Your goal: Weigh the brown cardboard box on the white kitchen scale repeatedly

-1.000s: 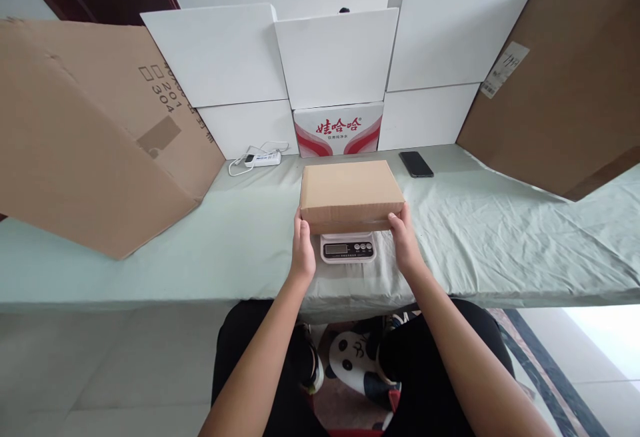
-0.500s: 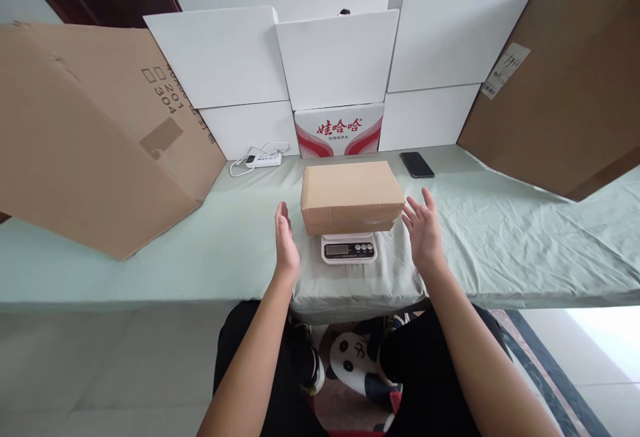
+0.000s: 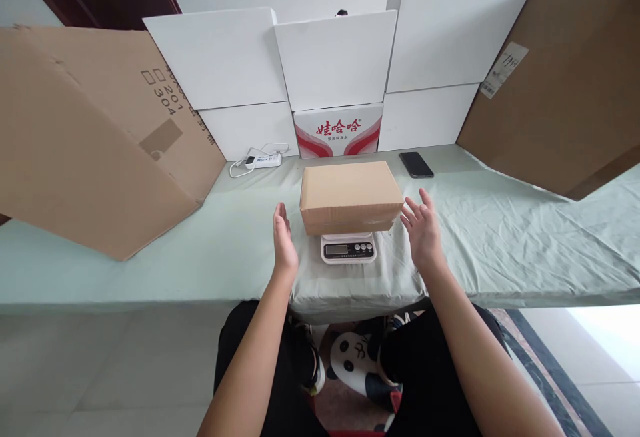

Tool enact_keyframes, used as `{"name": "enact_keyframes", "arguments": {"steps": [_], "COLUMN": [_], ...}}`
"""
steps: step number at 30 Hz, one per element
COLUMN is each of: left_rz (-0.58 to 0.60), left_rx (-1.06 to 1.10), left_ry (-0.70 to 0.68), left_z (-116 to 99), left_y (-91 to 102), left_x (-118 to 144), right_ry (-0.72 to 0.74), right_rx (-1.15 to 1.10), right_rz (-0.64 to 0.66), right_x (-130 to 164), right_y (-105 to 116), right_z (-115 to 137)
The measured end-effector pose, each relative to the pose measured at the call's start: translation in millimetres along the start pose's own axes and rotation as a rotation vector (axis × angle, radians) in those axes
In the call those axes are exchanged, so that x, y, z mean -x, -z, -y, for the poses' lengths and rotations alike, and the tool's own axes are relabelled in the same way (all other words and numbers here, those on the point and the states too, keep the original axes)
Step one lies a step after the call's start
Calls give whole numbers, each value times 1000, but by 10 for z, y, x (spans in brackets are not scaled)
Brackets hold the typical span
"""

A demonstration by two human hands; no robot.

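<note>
A closed brown cardboard box (image 3: 350, 194) rests on a small white digital scale (image 3: 349, 248), whose display and buttons face me. My left hand (image 3: 283, 240) hovers just left of the box, palm turned inward, fingers apart, holding nothing. On the other side, my right hand (image 3: 423, 230) is spread open a short gap from the box's right end. Neither hand touches the box or the scale.
A pale green cloth covers the table (image 3: 500, 237). White boxes (image 3: 335, 57) and a red-printed carton (image 3: 338, 129) line the back. Large brown cardboard sheets lean at the left (image 3: 85, 137) and right (image 3: 565, 84). A black phone (image 3: 416, 164) and a white power strip (image 3: 263, 159) lie behind the box.
One second ago both hands held the box's front corners on the scale. They have let go and drawn back to either side; the box has stayed put.
</note>
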State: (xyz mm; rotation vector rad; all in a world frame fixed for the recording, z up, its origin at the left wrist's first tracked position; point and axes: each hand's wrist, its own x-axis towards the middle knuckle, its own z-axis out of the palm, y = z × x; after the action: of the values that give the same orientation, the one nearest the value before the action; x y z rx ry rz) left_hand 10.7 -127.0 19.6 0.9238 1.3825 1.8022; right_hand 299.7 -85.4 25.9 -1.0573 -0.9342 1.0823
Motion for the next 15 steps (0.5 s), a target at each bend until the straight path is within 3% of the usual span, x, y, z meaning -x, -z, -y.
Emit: {"name": "enact_keyframes", "arguments": {"steps": [15], "left_rz": [9], "left_rx": [51], "left_ry": [37], "left_z": [-75], "left_y": [-34], "left_x": [35], "right_ry": [-33], "right_rx": [-43], "right_rz": [-9], "right_x": [71], "right_y": [-86], "right_z": [57]}}
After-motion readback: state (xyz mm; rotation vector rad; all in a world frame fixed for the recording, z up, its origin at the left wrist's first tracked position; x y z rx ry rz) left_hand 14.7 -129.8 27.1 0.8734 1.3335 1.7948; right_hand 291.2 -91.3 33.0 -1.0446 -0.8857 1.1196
